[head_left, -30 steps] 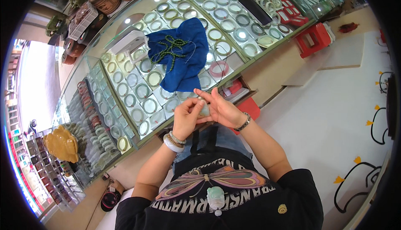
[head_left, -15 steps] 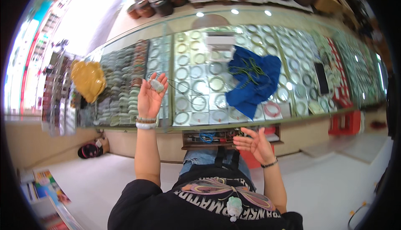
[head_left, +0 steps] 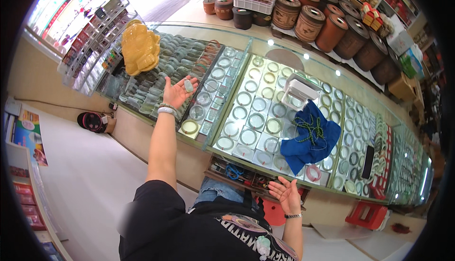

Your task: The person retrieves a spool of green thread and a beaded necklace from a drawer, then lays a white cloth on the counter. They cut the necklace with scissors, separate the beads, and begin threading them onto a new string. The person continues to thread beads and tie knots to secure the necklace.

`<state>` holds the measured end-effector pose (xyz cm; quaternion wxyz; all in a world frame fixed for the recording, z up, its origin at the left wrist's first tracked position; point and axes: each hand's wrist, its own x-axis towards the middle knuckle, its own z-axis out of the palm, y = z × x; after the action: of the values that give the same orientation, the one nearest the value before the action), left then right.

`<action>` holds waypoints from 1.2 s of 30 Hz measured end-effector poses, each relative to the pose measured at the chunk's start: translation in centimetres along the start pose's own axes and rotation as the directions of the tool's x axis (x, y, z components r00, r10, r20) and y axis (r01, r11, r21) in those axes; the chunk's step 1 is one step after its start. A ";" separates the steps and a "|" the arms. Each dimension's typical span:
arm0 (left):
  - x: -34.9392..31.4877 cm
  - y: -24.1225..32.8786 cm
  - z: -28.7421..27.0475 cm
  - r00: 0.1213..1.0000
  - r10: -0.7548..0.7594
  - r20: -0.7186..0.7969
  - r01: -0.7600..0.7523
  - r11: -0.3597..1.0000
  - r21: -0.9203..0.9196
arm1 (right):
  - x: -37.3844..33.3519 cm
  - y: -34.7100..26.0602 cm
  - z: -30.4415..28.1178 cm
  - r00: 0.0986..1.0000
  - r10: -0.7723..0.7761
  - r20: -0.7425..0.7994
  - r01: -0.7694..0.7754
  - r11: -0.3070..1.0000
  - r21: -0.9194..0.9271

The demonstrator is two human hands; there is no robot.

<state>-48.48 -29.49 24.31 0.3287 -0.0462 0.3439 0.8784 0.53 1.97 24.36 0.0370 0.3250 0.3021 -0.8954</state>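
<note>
My left hand (head_left: pixel 175 96) is stretched out palm up over the left part of the glass counter, fingers spread. A pale green jade pendant (head_left: pixel 188 86) lies across its palm and fingers. Beaded and white bangles circle that wrist. My right hand (head_left: pixel 287 195), palm up with fingers apart and nothing in it, hovers in front of the counter's near edge. Just beyond it a blue cloth (head_left: pixel 318 143) rests on the glass, with green braided cords (head_left: pixel 309 127) bunched on top.
Under the glass counter (head_left: pixel 208 140) lie rows of bangles and pendants. On top stand a yellow carved ornament (head_left: pixel 140 49), a white box (head_left: pixel 300 92) and a dark phone (head_left: pixel 368 162). Brown lidded jars (head_left: pixel 310 22) line the back. A drawer (head_left: pixel 232 172) sticks out below the near edge.
My view has turned, so the counter now slants down to the right. The left hand, with the pendant, has moved towards the yellow ornament's side. The right hand stays open.
</note>
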 end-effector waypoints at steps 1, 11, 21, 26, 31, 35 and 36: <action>0.2 0.4 -0.7 1.000 0.011 0.007 -0.011 1.000 0.000 | 0.3 0.1 -0.2 1.000 -0.006 -0.022 0.006 1.000 -0.001; 0.8 0.9 -3.1 0.999 -0.012 -0.032 0.010 0.996 -0.085 | 2.3 0.7 -2.0 0.978 -0.021 -0.206 0.009 0.998 -0.059; 0.3 0.2 -3.2 0.998 0.051 0.046 -0.044 0.987 -0.158 | 2.6 1.6 -2.7 0.964 -0.078 -0.252 0.057 0.994 -0.090; 0.2 0.1 -3.1 0.997 0.064 0.046 -0.058 0.992 -0.112 | 2.7 1.7 -2.9 0.964 -0.083 -0.253 0.062 0.994 -0.092; 0.0 0.2 -2.3 0.997 0.074 0.022 -0.072 0.994 -0.087 | 2.6 1.6 -2.9 0.964 -0.091 -0.251 0.066 0.992 -0.106; 0.3 0.2 -2.6 0.997 0.074 -0.006 -0.074 0.994 -0.074 | 2.2 1.3 -4.5 1.000 -0.015 -0.018 0.015 1.000 -0.001; 0.4 0.0 -3.1 0.997 0.069 0.040 -0.067 0.995 -0.069 | 2.0 1.6 -5.5 0.999 0.039 0.011 -0.038 0.998 -0.045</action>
<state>-49.27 -31.23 21.87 0.3040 -0.0270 0.3084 0.9010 2.43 4.04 19.04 0.0632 0.3246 0.3154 -0.8894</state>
